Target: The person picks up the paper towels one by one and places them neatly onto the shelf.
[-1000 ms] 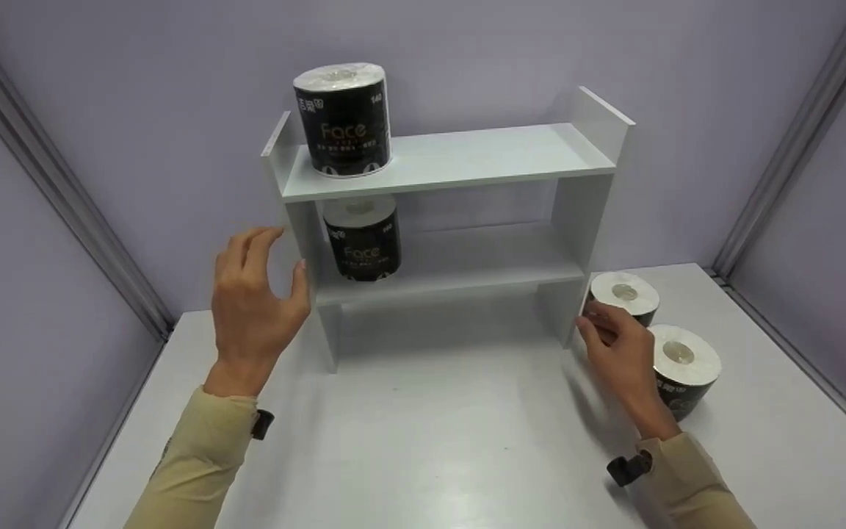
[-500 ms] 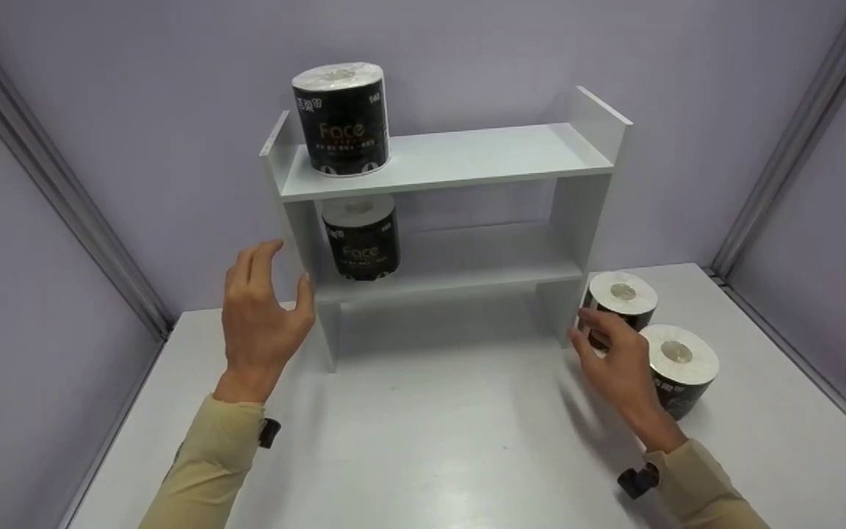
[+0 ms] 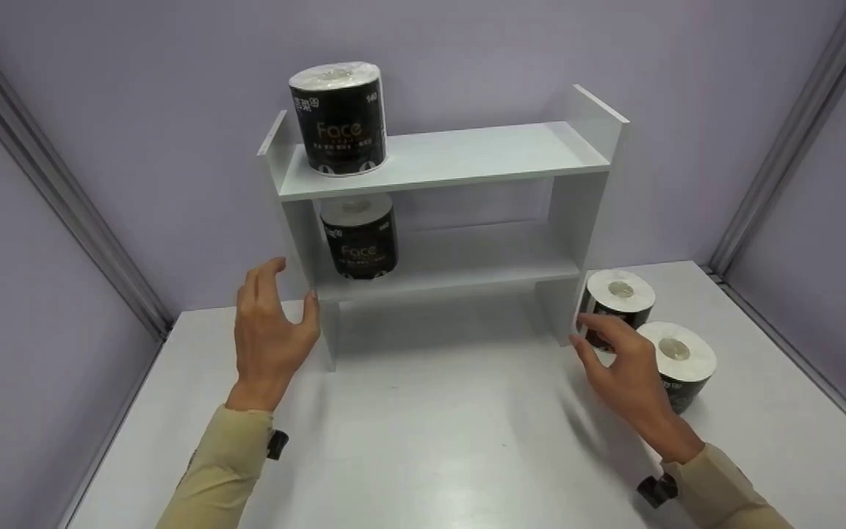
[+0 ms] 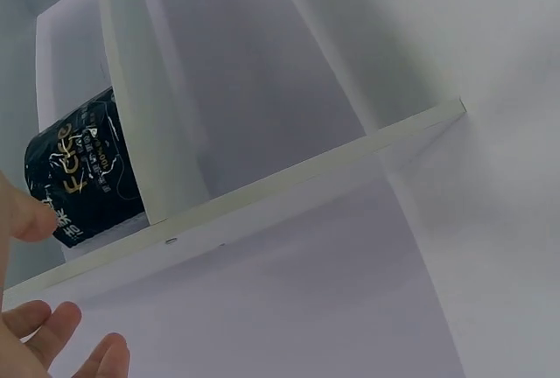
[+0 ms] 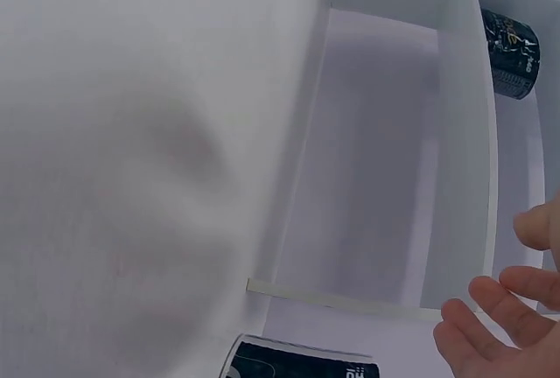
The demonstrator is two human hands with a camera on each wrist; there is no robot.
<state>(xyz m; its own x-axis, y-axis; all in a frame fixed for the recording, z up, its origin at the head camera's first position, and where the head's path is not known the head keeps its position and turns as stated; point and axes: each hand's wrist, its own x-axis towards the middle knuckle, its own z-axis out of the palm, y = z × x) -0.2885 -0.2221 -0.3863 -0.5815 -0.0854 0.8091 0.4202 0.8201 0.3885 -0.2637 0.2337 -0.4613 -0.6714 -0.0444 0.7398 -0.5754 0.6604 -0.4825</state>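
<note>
My left hand hovers just outside the shelf's left side panel, thumb and fingers spread apart around an empty gap. By the right side panel my right hand holds nothing; its fingers and thumb curve toward each other without meeting. Between them stands a white two-tier shelf. One black-wrapped toilet paper roll stands upright at the left end of the top board, and another roll directly below on the middle board. To the right of the shelf, a rear roll and a front roll are partly covered by my right hand.
The shelf stands on a white table near a pale back wall. Side walls with metal corner posts close in the table on the left and right.
My left hand has come down and slightly right along the shelf's left side. The right hand has shifted slightly lower, its thumb and fingers parting wider. The rolls stay put.
</note>
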